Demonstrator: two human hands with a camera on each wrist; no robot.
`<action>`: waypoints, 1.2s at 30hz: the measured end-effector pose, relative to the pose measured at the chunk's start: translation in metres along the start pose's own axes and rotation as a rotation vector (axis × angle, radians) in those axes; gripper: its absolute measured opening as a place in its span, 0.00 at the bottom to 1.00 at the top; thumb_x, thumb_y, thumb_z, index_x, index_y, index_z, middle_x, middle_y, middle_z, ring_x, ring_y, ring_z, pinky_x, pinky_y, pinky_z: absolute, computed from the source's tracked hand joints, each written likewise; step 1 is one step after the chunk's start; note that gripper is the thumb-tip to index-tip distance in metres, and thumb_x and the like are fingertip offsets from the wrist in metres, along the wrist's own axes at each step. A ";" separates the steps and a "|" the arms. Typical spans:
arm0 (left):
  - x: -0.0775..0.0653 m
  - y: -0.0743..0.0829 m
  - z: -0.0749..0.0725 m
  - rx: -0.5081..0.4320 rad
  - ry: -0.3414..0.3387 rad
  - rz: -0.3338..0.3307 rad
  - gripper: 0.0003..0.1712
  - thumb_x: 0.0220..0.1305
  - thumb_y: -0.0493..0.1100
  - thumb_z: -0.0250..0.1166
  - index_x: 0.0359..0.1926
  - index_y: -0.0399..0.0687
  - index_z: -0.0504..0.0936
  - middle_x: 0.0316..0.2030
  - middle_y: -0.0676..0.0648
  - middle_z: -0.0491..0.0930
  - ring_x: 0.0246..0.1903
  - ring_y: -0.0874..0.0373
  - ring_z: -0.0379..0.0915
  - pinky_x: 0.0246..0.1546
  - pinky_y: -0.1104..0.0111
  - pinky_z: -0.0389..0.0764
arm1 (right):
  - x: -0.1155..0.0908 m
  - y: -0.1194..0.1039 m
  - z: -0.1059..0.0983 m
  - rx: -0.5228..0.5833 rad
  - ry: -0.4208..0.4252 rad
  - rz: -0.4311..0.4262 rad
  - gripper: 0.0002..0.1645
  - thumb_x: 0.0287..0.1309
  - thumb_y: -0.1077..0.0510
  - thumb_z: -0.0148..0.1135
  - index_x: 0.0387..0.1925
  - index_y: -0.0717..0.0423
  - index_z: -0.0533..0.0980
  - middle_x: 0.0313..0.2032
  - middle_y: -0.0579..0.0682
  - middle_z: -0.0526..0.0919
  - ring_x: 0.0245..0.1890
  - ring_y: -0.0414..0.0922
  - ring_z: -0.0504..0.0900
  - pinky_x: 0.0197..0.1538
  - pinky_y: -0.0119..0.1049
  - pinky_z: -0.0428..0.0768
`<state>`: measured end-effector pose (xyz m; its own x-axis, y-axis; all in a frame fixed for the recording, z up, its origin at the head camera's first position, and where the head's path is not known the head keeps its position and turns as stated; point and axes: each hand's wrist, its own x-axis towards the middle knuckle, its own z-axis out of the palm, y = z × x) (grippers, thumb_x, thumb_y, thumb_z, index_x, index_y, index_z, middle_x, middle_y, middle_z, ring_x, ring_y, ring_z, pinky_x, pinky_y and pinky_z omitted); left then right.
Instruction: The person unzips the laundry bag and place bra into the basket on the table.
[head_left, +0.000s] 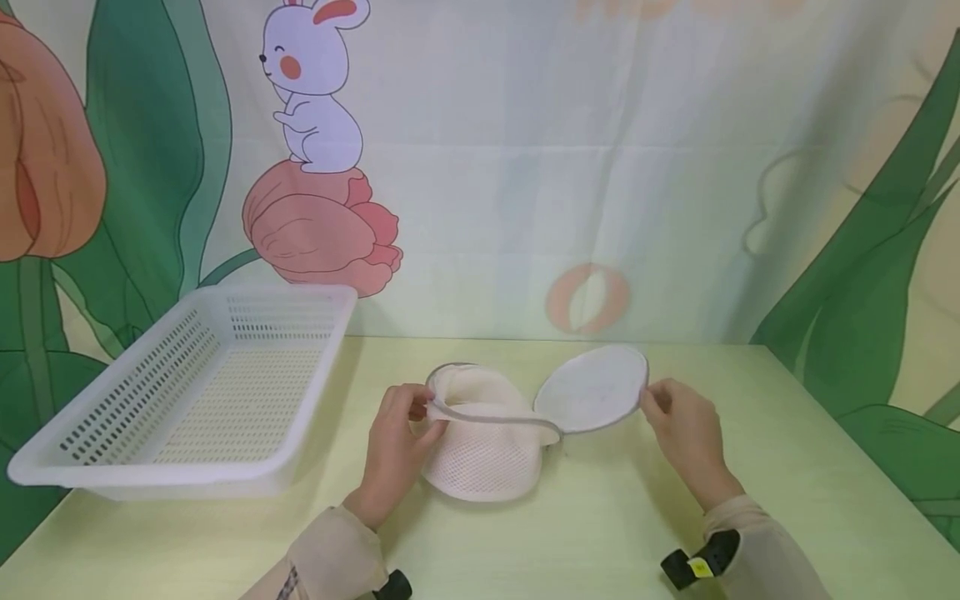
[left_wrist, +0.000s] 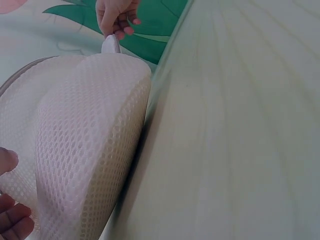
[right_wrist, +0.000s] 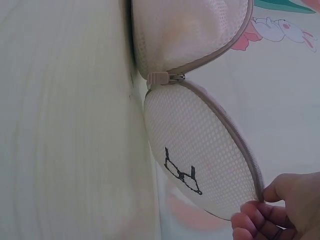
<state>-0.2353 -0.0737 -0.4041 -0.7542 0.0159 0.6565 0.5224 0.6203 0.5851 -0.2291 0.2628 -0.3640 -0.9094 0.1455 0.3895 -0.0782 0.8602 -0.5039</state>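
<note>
A cream mesh laundry bag [head_left: 483, 468] stands on the table, its round zip lid [head_left: 591, 390] folded out to the right. At the left of the opening, my left hand [head_left: 396, 446] pinches the grey-edged rim between thumb and fingers. My right hand [head_left: 686, 437] holds the lid's far right edge by thumb and fingertips. In the right wrist view, a zip slider [right_wrist: 159, 78] sits where lid and body meet, and a dark line drawing [right_wrist: 184, 172] marks the lid's mesh. Much of the bag's inside is hidden by its slumped front rim.
A white perforated plastic basket [head_left: 311, 408] stands on the table to the left of the bag. Behind the pale table [head_left: 585, 533] hangs a printed cloth [head_left: 480, 167] with a rabbit and tulips. Dark wrist cameras [head_left: 701, 562] are strapped over both sleeves.
</note>
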 end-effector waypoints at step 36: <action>-0.001 0.000 0.000 0.012 0.027 0.031 0.18 0.51 0.33 0.71 0.42 0.40 0.73 0.36 0.44 0.74 0.35 0.56 0.75 0.38 0.66 0.80 | 0.005 0.027 0.013 0.019 -0.293 0.230 0.20 0.67 0.54 0.50 0.47 0.68 0.75 0.31 0.57 0.81 0.27 0.45 0.77 0.27 0.34 0.74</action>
<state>-0.2344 -0.0735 -0.4049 -0.7264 0.0145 0.6871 0.5408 0.6290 0.5585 -0.2406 0.2803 -0.3857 -0.9822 0.1857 0.0286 0.1368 0.8114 -0.5682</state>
